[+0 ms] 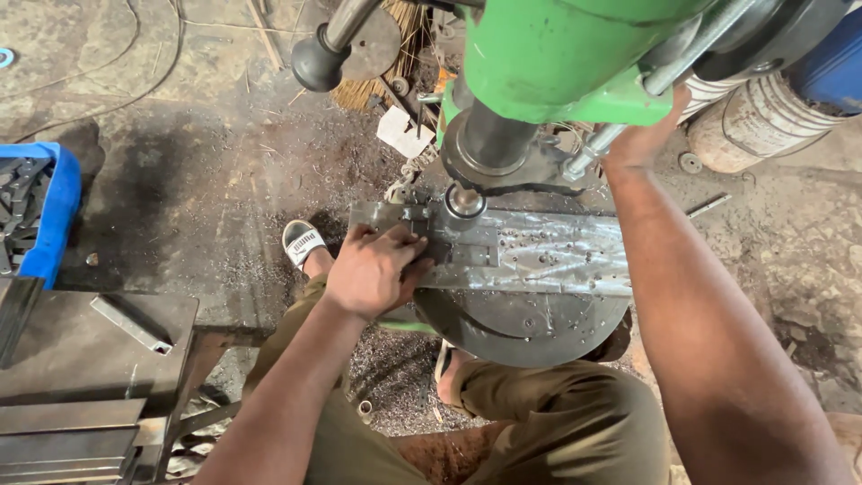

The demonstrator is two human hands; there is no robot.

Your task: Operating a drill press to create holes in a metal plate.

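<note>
Left hand (373, 269) presses flat on steel plate (530, 251); right hand (642, 135) grips feed lever (620, 117).

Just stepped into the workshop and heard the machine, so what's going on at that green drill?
A person stands at a green drill press. Their left hand presses a small metal piece flat on a long steel plate lying across the round drill table. Their right hand grips the feed handle at the machine's side. The drill chuck sits just above the piece; whether the bit touches it cannot be told. Metal chips lie scattered on the plate and floor.
</note>
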